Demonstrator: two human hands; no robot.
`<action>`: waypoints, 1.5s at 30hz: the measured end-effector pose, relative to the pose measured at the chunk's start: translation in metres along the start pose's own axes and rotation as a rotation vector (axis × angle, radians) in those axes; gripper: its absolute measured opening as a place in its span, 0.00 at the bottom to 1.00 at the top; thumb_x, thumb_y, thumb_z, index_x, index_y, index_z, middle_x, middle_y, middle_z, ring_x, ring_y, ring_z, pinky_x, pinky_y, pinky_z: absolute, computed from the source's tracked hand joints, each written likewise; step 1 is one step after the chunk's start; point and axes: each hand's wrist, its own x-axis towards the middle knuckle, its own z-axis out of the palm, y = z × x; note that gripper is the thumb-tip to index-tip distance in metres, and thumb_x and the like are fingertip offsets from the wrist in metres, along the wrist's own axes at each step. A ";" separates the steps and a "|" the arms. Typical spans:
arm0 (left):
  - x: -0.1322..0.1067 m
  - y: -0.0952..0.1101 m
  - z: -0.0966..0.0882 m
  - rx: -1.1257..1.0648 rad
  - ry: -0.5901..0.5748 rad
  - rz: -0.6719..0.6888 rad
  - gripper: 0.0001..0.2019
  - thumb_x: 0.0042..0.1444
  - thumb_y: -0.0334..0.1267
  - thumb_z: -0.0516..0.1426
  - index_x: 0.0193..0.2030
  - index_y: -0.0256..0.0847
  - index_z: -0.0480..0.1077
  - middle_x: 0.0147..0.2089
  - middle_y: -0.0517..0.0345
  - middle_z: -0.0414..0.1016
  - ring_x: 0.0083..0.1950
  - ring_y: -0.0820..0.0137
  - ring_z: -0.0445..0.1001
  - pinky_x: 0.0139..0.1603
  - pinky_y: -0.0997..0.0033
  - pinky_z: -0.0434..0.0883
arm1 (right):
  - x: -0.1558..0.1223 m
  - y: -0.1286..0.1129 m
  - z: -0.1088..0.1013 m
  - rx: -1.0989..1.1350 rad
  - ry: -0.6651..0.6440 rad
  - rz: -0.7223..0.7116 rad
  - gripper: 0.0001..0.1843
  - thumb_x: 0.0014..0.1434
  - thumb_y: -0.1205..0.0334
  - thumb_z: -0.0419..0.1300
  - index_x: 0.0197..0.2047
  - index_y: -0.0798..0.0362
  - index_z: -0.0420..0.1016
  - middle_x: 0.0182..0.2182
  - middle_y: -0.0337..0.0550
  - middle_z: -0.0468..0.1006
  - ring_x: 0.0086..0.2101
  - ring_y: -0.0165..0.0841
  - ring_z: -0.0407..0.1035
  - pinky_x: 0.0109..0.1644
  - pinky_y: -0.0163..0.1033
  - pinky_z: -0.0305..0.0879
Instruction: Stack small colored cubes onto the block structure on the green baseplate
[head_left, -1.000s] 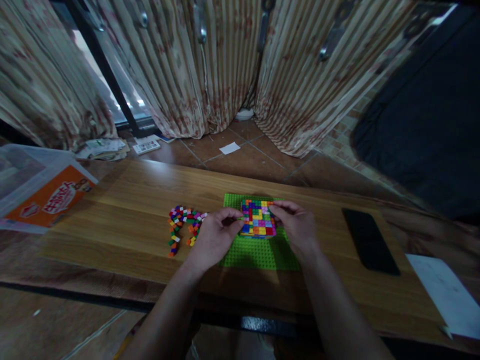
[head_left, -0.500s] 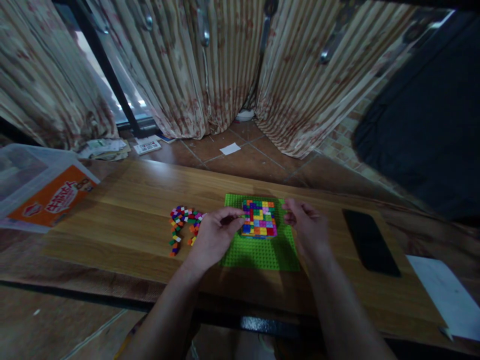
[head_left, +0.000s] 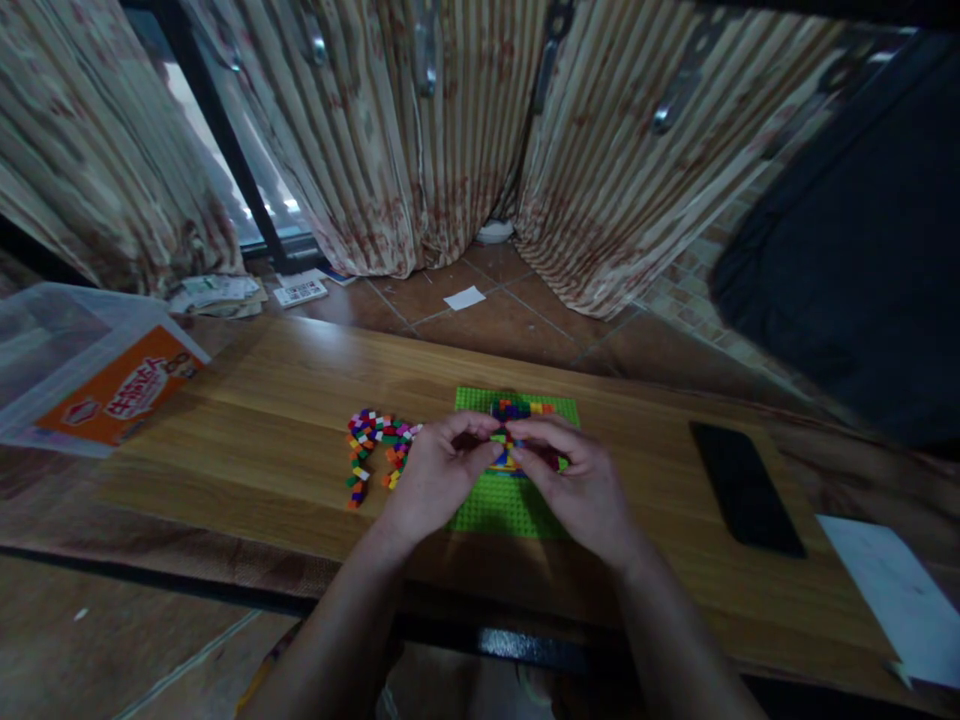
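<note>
A low, multicoloured block of small toy bricks [head_left: 515,410] sits on a green studded baseplate [head_left: 499,510], largely covered by my hands. From the left, my left hand [head_left: 435,475] reaches over it with thumb and fingers closed around a small lime-green toy brick [head_left: 500,437]. Opposite, my right hand [head_left: 581,485] bends its thumb and fingertips in to the same small brick, close to the left fingertips. The exact contact of the right fingertips is hard to see. Loose coloured bricks [head_left: 367,430] lie in a curved heap left of the baseplate.
The wooden table [head_left: 277,430] carries a black phone-like slab [head_left: 746,488] on the right. White paper [head_left: 892,590] lies at the right edge. A clear plastic box with an orange label [head_left: 124,395] stands at the left end. Curtains [head_left: 465,150] hang beyond the table.
My right hand has moved left from beside the baseplate to meet my left hand over the brick block. The left hand stays nearly in place; the view has shifted slightly.
</note>
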 end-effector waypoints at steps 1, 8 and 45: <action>0.000 0.000 0.000 -0.021 -0.016 0.000 0.07 0.52 0.33 0.64 0.38 0.37 0.78 0.36 0.57 0.79 0.37 0.71 0.74 0.43 0.71 0.72 | 0.000 0.000 0.001 -0.015 -0.027 -0.030 0.10 0.62 0.62 0.62 0.46 0.43 0.82 0.43 0.40 0.82 0.44 0.35 0.76 0.49 0.43 0.72; -0.002 0.000 -0.001 -0.092 -0.055 -0.007 0.08 0.52 0.34 0.65 0.39 0.37 0.78 0.35 0.58 0.78 0.37 0.72 0.73 0.42 0.72 0.71 | -0.002 -0.003 0.001 -0.086 -0.057 -0.087 0.08 0.65 0.62 0.62 0.43 0.42 0.83 0.40 0.39 0.81 0.44 0.34 0.76 0.49 0.41 0.72; -0.013 -0.003 -0.110 1.012 0.066 -0.187 0.08 0.51 0.30 0.58 0.34 0.40 0.79 0.33 0.56 0.81 0.36 0.67 0.77 0.37 0.72 0.67 | -0.001 -0.007 0.008 -0.035 0.250 0.018 0.09 0.63 0.60 0.61 0.42 0.46 0.83 0.35 0.38 0.81 0.32 0.32 0.74 0.36 0.36 0.70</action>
